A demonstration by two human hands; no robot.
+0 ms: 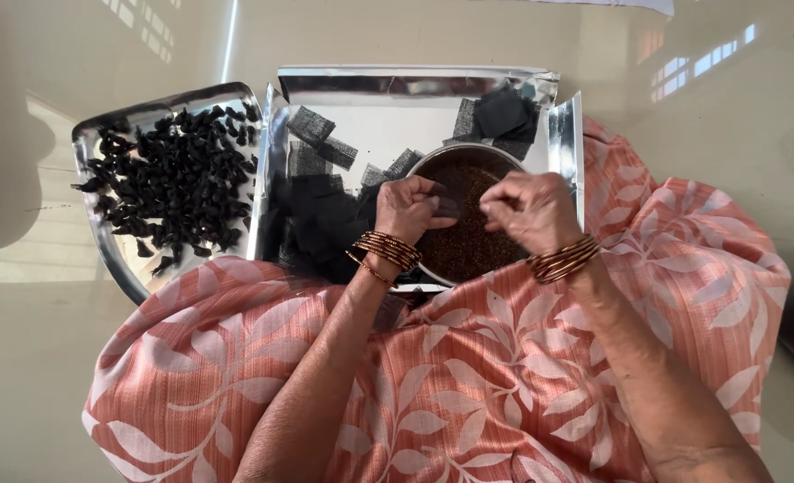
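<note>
My left hand (407,208) and my right hand (531,211) meet over a round steel bowl (433,157) filled with dark brown grains (468,246). Both pinch a small black cloth square (448,207) between their fingertips above the bowl. Copper bangles circle both wrists. The bowl sits in a shiny square steel tray (397,121) holding several loose black cloth squares (311,125), with a heap of them (321,224) at its left.
A second steel tray (101,134) to the left carries many small black folded bundles (178,179). Both trays rest on a glossy pale floor (39,358). My lap, draped in salmon cloth with white leaves (468,385), fills the foreground.
</note>
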